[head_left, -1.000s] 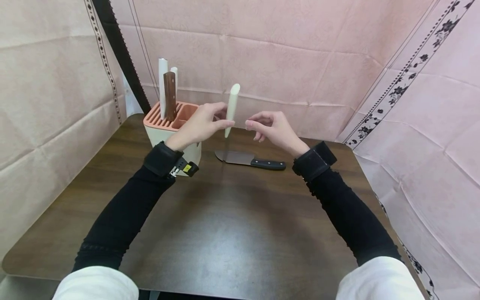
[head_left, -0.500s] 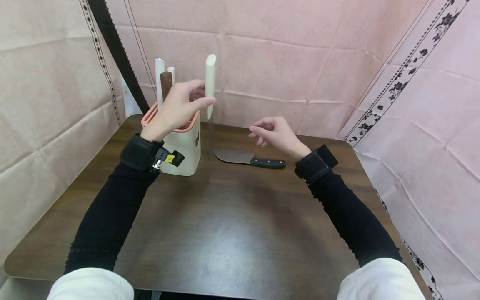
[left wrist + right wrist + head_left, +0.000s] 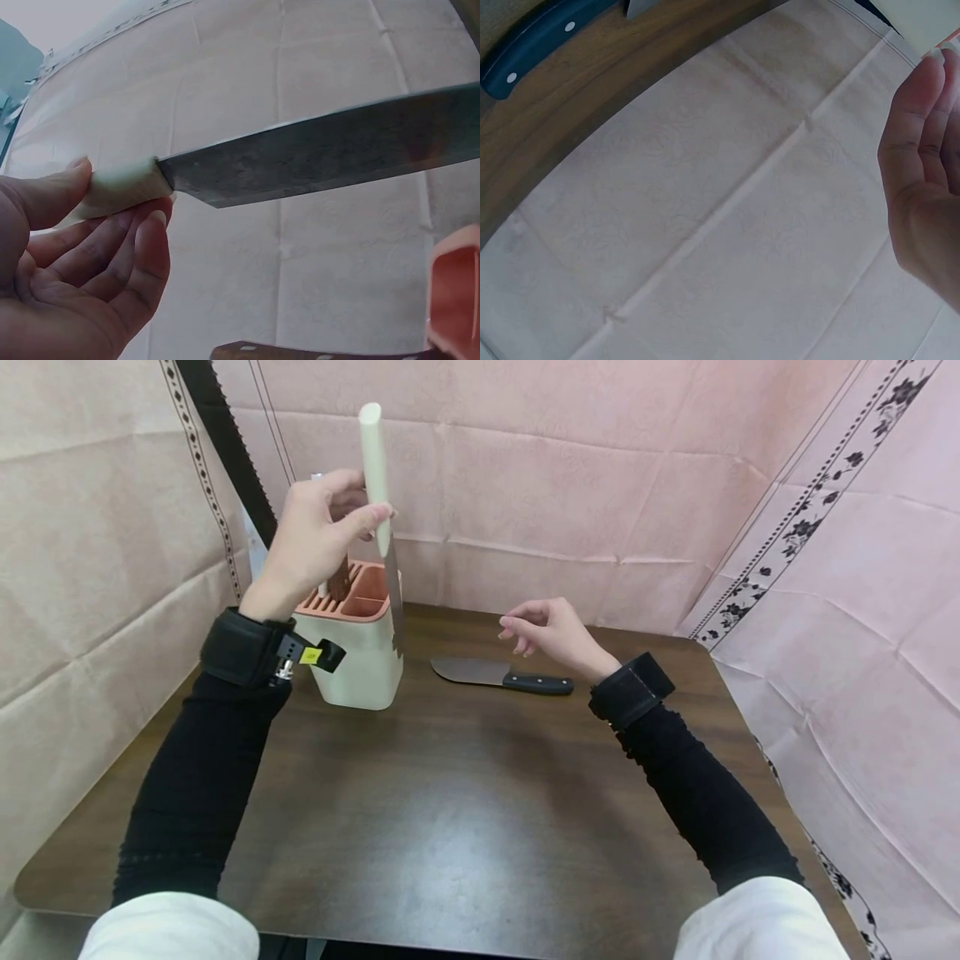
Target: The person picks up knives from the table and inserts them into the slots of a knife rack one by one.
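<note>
My left hand pinches the pale green handle of a kitchen knife, held upright with the handle on top. In the left wrist view its broad grey blade extends away from the fingers. The blade hangs at the right side of a knife block, a pale box with an orange slotted top; whether they touch I cannot tell. My right hand hovers over the back of the table with loosely bent fingers, holding nothing. Below it lies a knife with a black riveted handle.
A brown-handled knife stands in the block's slots, partly behind my left hand, beside white handles that are mostly hidden. The wooden table ends at a pink cloth backdrop along its back.
My left hand has carried the pale-handled knife left and up, from the middle of the table to the block. My right hand has barely moved.
</note>
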Action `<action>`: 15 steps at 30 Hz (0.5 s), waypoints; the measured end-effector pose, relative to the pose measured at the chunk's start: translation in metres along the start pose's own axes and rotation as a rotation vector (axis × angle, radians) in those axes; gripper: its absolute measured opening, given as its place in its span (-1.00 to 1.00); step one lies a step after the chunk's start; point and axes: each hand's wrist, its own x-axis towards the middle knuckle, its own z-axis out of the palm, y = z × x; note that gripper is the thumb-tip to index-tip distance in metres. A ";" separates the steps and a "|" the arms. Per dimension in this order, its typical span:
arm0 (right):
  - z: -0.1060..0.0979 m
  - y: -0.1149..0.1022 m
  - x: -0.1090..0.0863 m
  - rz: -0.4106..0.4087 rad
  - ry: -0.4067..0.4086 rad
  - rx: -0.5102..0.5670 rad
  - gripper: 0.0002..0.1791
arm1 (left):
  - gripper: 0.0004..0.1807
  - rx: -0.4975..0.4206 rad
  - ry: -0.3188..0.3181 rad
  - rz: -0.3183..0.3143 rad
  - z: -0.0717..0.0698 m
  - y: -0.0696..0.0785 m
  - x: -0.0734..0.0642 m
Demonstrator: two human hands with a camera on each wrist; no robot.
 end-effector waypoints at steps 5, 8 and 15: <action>0.001 0.000 -0.001 0.007 -0.003 0.012 -0.73 | -0.60 -0.050 0.054 0.021 -0.010 0.001 0.001; 0.002 0.001 -0.001 0.012 -0.004 0.014 -0.73 | -0.60 -0.069 0.089 0.034 -0.015 0.001 0.002; 0.003 0.004 -0.001 0.014 0.000 0.012 -0.74 | -0.65 -0.103 0.175 0.076 -0.027 0.003 0.006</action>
